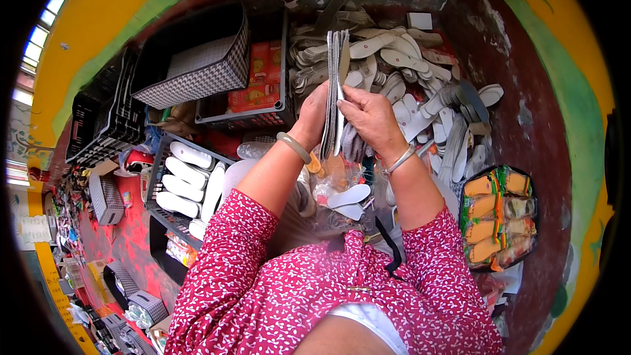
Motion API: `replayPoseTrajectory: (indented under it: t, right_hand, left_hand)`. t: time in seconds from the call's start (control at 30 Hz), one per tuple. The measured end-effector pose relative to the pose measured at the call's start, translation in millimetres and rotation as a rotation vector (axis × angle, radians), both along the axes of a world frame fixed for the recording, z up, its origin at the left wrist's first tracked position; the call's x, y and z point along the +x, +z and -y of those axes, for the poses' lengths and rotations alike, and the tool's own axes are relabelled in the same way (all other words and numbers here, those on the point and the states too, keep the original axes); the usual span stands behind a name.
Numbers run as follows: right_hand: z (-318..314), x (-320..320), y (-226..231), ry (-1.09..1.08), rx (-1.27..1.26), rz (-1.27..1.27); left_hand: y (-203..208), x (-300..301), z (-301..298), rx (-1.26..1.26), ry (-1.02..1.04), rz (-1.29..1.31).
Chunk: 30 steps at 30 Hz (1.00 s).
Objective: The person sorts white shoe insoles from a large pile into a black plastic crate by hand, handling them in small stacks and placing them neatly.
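Observation:
In front of me a stack of grey and white shoe insoles (pixel 335 59) stands on edge between my two hands. My left hand (pixel 314 117) is closed round its left side. On the other side, the thumb and fingers of my right hand (pixel 373 118) pinch the stack's right face. Beyond the hands lies a big heap of loose insoles (pixel 401 56), white and grey, spreading to the right. Below my wrists, a pair of white insoles (pixel 350 198) rests on clear plastic in my lap area.
Left of my arm a dark crate (pixel 158 187) holds white shoe-shaped pieces. Behind it are a checked-pattern bin (pixel 197 75), a grey crate (pixel 246 118) with red packages, and black crates (pixel 105 115). At right, a tray holds packaged orange insoles (pixel 483 207), near a maroon wall (pixel 539 105).

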State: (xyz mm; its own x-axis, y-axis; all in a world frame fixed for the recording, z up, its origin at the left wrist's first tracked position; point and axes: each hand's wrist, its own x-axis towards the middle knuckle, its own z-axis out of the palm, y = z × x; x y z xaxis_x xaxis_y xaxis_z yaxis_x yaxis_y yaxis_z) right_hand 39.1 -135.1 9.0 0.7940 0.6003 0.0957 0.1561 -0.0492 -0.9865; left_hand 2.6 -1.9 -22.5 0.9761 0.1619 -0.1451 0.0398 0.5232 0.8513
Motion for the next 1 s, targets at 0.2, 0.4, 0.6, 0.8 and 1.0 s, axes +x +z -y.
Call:
replayPoseTrajectory:
  t: [0.2, 0.4, 0.6, 0.8, 1.0]
  right_hand:
    - [-6.6, -10.6, 2.0, -0.015, -0.218, 0.302]
    - [-12.7, -20.9, 0.0, -0.056, -0.334, 0.514]
    - [-13.4, -23.3, 3.0, -0.020, -0.356, 0.536]
    - [-12.0, -17.0, -4.0, 0.051, -0.254, 0.450]
    - [12.1, 15.4, 1.0, 0.278, 0.152, -0.311]
  left_hand:
    - [-20.6, 4.0, -10.0, -0.101, 0.030, -0.006]
    - [-9.4, 1.9, -12.7, -0.208, -0.052, -0.015]
    - [-13.2, 4.8, -15.6, -0.264, -0.052, -0.046]
    - [-8.7, 3.3, -13.8, -0.229, -0.008, -0.052]
    - [-3.9, 5.0, -36.3, -0.494, -0.027, 0.063]
